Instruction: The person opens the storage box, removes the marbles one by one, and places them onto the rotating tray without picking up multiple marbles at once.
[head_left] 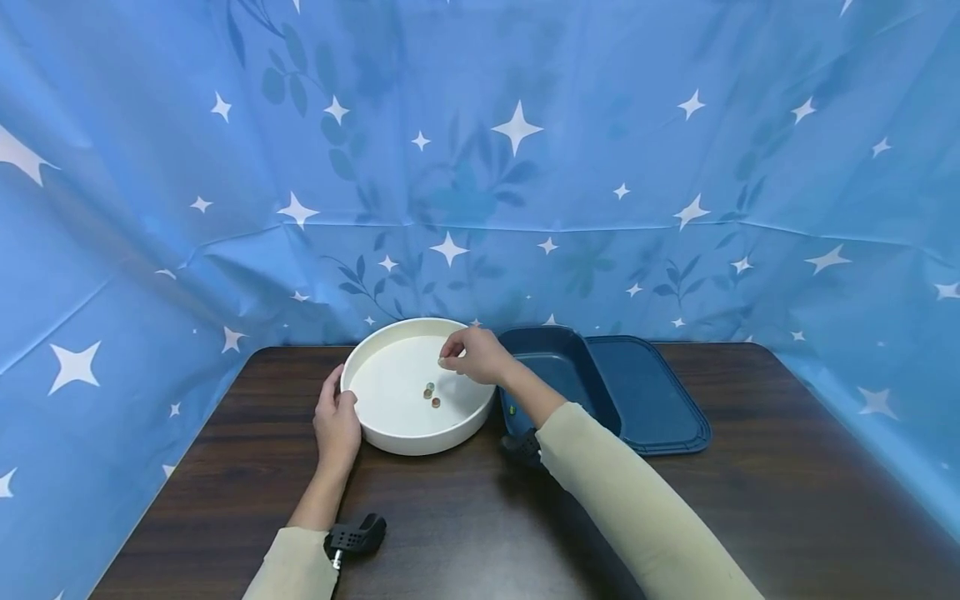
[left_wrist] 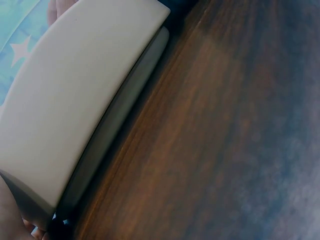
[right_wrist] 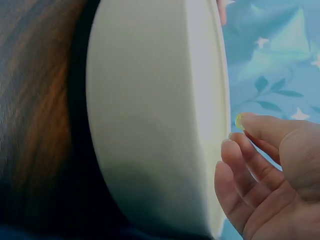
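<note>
A white round tray (head_left: 397, 400) with a raised wall stands on the table. My left hand (head_left: 337, 425) holds its left side, with the thumb at the rim; the wall (left_wrist: 75, 95) fills much of the left wrist view. Over the tray's right part, my right hand (head_left: 477, 357) pinches a small yellow-green bead (right_wrist: 238, 121) between thumb and index finger. The other fingers are loosely bent below. On the tray floor lie three small round beads, a greenish bead (head_left: 430, 386), a brownish bead (head_left: 427, 394) and a reddish-brown bead (head_left: 436, 403), close together.
Right of the round tray is a dark blue rectangular tray (head_left: 600, 392), partly behind my right forearm, with a small yellow-green piece (head_left: 512, 410) inside. A flat blue tray or lid (head_left: 645, 396) adjoins it. A blue star-patterned curtain (head_left: 480, 167) hangs behind the dark wooden table (head_left: 442, 517).
</note>
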